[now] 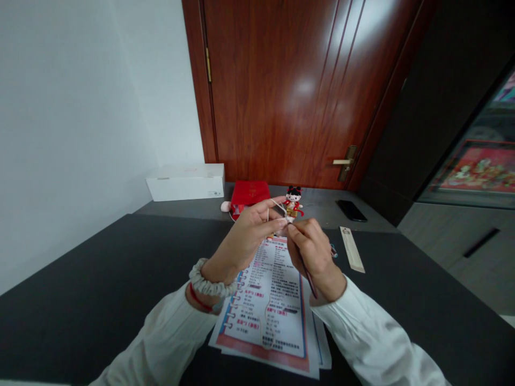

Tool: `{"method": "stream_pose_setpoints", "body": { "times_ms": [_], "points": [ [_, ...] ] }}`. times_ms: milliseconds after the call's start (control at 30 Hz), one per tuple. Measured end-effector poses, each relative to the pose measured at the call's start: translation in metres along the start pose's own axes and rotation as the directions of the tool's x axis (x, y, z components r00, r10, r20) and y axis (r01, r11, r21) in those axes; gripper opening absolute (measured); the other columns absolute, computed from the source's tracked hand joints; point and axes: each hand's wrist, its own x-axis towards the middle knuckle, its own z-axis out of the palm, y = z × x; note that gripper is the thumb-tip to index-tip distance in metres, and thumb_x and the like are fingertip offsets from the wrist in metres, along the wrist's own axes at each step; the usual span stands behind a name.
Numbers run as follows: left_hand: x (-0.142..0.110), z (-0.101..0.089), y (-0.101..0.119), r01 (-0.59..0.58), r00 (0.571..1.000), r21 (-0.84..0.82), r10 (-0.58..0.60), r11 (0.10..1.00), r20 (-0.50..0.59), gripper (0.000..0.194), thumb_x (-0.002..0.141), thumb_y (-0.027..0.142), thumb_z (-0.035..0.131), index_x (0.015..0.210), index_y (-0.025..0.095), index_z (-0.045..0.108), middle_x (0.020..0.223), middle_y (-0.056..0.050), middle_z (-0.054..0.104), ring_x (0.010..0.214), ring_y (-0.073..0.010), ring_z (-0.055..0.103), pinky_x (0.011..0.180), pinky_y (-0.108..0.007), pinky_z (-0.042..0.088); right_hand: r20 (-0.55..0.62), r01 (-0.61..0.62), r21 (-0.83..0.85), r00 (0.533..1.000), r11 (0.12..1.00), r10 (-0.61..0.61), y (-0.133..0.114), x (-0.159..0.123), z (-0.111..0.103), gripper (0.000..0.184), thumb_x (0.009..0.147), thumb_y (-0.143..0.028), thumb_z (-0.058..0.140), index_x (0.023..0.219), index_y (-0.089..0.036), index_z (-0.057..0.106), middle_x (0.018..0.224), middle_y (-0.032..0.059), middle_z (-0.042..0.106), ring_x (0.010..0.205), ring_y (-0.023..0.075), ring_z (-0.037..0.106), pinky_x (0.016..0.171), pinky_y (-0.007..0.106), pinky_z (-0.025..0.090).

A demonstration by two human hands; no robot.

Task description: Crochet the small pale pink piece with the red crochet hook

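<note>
Now, your left hand (240, 242) is pinching thin white yarn (277, 203), your right hand (313, 254) is gripping a slim dark-red crochet hook (309, 282), fingers closed, above a printed paper sheet (269, 305)

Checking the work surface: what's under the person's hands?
Under the left hand, pinching white yarn, and the right hand, gripping a hook, lies a printed sheet on a dark tabletop. Whatever is beneath the sheet is covered.

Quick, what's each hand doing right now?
Left hand: closed, pinching white yarn.
Right hand: closed, holding a crochet hook like a pen.
</note>
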Motion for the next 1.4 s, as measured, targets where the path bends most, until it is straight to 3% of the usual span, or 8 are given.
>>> {"method": "stream_pose_setpoints", "body": {
  "times_ms": [100, 200, 267, 367, 667, 867, 1233, 1400],
  "points": [
    [0.0, -0.004, 0.0, 0.06, 0.998, -0.037, -0.06, 0.997, 0.019, 0.05, 0.073, 0.014, 0.069, 0.122, 0.013, 0.058, 0.074, 0.001, 0.061, 0.068, -0.0097, 0.056, 0.067, -0.023, 0.041, -0.045, -0.073, 0.266, 0.995, 0.961, 0.088, 0.003, 0.0, 0.0, 0.023, 0.087, -0.007, 0.056, 0.102, -0.023, 0.056, 0.083, 0.0034, 0.064, 0.072, 0.0165, 0.057, 0.063, 0.032, 0.048],
    [0.001, -0.013, -0.002, 0.104, 0.994, -0.049, -0.102, 0.993, 0.036, 0.053, 0.071, 0.013, 0.069, 0.122, 0.013, 0.057, 0.083, -0.003, 0.064, 0.073, -0.0127, 0.061, 0.069, -0.026, 0.044, 0.104, -0.352, 0.57, 0.927, 0.742, 0.36, 0.006, 0.002, -0.008, 0.007, 0.09, -0.016, 0.056, 0.093, -0.023, 0.058, 0.082, 0.0016, 0.065, 0.073, 0.0156, 0.062, 0.065, 0.032, 0.052],
    [0.002, -0.019, -0.004, 0.114, 0.992, -0.055, -0.111, 0.992, 0.061, 0.053, 0.07, 0.013, 0.07, 0.122, 0.012, 0.057, 0.085, -0.004, 0.065, 0.074, -0.0139, 0.062, 0.07, -0.027, 0.045, 0.195, -0.466, 0.656, 0.865, 0.594, 0.462, 0.008, 0.003, -0.015, 0.002, 0.089, -0.022, 0.06, 0.087, -0.022, 0.058, 0.079, 0.0009, 0.066, 0.068, 0.015, 0.063, 0.062, 0.031, 0.052],
    [0.002, -0.026, -0.005, 0.135, 0.987, -0.042, -0.13, 0.99, 0.098, 0.051, 0.069, 0.014, 0.071, 0.119, 0.012, 0.06, 0.086, -0.005, 0.066, 0.074, -0.0141, 0.062, 0.069, -0.026, 0.045, 0.253, -0.518, 0.691, 0.827, 0.504, 0.502, 0.013, 0.004, -0.024, 0.007, 0.085, -0.026, 0.065, 0.082, -0.021, 0.06, 0.078, 0.0013, 0.067, 0.063, 0.0141, 0.061, 0.058, 0.03, 0.05],
    [-0.001, -0.034, -0.003, 0.218, 0.952, 0.01, -0.214, 0.976, 0.218, 0.042, 0.071, 0.014, 0.071, 0.113, 0.015, 0.066, 0.073, -0.001, 0.062, 0.065, -0.0104, 0.057, 0.061, -0.021, 0.041, 0.347, -0.558, 0.714, 0.807, 0.423, 0.478, 0.019, 0.003, -0.033, 0.005, 0.081, -0.023, 0.07, 0.084, -0.02, 0.066, 0.076, 0.0021, 0.068, 0.061, 0.0128, 0.059, 0.05, 0.026, 0.046],
    [-0.001, -0.04, -0.004, 0.274, 0.911, 0.032, -0.27, 0.961, 0.311, 0.044, 0.072, 0.016, 0.072, 0.116, 0.014, 0.065, 0.082, -0.006, 0.066, 0.069, -0.0133, 0.062, 0.062, -0.023, 0.044, 0.387, -0.6, 0.687, 0.78, 0.411, 0.491, 0.018, 0.003, -0.039, 0.011, 0.077, -0.026, 0.074, 0.08, -0.018, 0.066, 0.075, 0.0026, 0.067, 0.06, 0.0125, 0.059, 0.049, 0.025, 0.046],
    [0.002, -0.049, -0.01, 0.32, 0.865, 0.035, -0.307, 0.947, 0.396, 0.049, 0.068, 0.021, 0.074, 0.115, 0.013, 0.066, 0.093, -0.011, 0.068, 0.075, -0.0152, 0.063, 0.066, -0.024, 0.046, 0.412, -0.586, 0.683, 0.802, 0.436, 0.433, 0.015, 0.007, -0.045, 0.01, 0.076, -0.022, 0.075, 0.075, -0.018, 0.065, 0.073, 0.003, 0.069, 0.06, 0.0126, 0.059, 0.048, 0.025, 0.045],
    [0.002, -0.05, -0.009, 0.302, 0.862, 0.059, -0.299, 0.952, 0.41, 0.044, 0.068, 0.019, 0.074, 0.112, 0.013, 0.068, 0.089, -0.008, 0.068, 0.072, -0.0137, 0.061, 0.063, -0.022, 0.045, 0.449, -0.603, 0.727, 0.779, 0.327, 0.438, 0.016, 0.008, -0.044, 0.011, 0.076, -0.022, 0.074, 0.076, -0.018, 0.064, 0.068, 0.0018, 0.068, 0.054, 0.0114, 0.057, 0.044, 0.023, 0.044]
  ]
}}
